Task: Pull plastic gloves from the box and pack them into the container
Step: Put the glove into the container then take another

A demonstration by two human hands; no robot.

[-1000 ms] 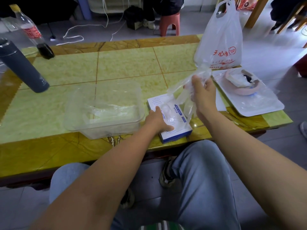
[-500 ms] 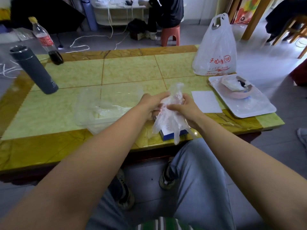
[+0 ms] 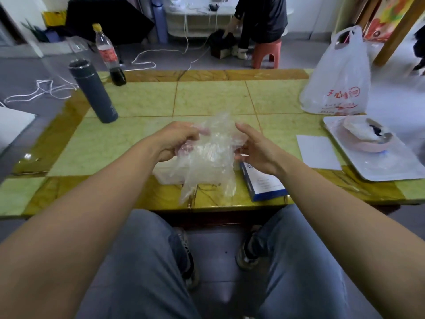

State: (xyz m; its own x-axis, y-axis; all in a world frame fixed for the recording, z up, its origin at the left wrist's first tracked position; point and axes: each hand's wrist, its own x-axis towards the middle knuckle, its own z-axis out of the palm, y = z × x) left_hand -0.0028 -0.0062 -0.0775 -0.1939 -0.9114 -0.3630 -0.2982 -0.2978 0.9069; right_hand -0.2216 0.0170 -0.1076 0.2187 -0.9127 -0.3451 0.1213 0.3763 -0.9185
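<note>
Green tiled table [image 3: 207, 97] with yellow-brown border, several items on it.

Far left: dark flask [image 3: 94, 93] upright, cola bottle [image 3: 110, 56] upright behind it at the far edge. Far right: white plastic bag [image 3: 338, 81], white tray [image 3: 395, 162] near it, white paper sheet [image 3: 318, 151] just beside the tray. Near edge: blue-white glove box [image 3: 264, 183]; clear container [image 3: 170, 173] to its left, mostly hidden.
</note>
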